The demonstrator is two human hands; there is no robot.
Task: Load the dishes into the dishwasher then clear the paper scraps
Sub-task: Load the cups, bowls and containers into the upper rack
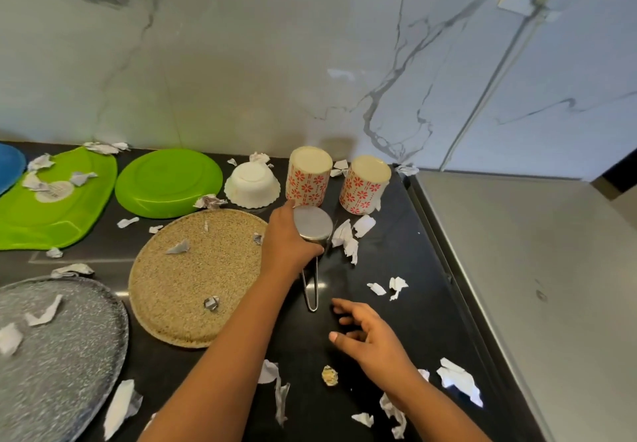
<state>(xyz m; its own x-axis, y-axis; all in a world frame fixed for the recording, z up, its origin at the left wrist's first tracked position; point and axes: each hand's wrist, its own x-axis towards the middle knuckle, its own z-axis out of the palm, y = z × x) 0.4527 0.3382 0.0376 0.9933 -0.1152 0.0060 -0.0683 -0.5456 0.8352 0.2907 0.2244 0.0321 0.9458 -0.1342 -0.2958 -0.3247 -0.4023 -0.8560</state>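
Left hand [287, 245] is clamped round the upside-down steel cup [313, 226], with the cup's wire handle [310, 290] pointing to 6 o'clock. Right hand [365, 335] has its fingers spread and holds nothing, low over the worktop [396, 252] at 5 o'clock of the cup. The cup is mid-frame, just off the 3 o'clock edge of the woven mat [193, 269]. Can't tell whether it's resting on the worktop or barely lifted. Dishwasher isn't in view.

Risks as I read them:
- Near patterned cup [307, 179] stands just beside the steel cup at 12 o'clock, and the left forefinger looks to be right at its foot. It's tall and inverted. A forward swing on the lift could tip it into the far patterned cup [363, 186] at 1 o'clock or the white bowl [251, 185] at 11.
- The grip is a side wrap on smooth metal, so it could slip. Taking the handle with the free hand would probably be safer.
- The long handle could rake the paper scraps [348, 238] at 3 o'clock and push them toward the worktop edge.
- Scraps close against the cup may ride along into the dishwasher.
- The grey speckled plate [62, 338] at 8 o'clock carries scraps. If it's tilted before they're cleared, they'll scatter.
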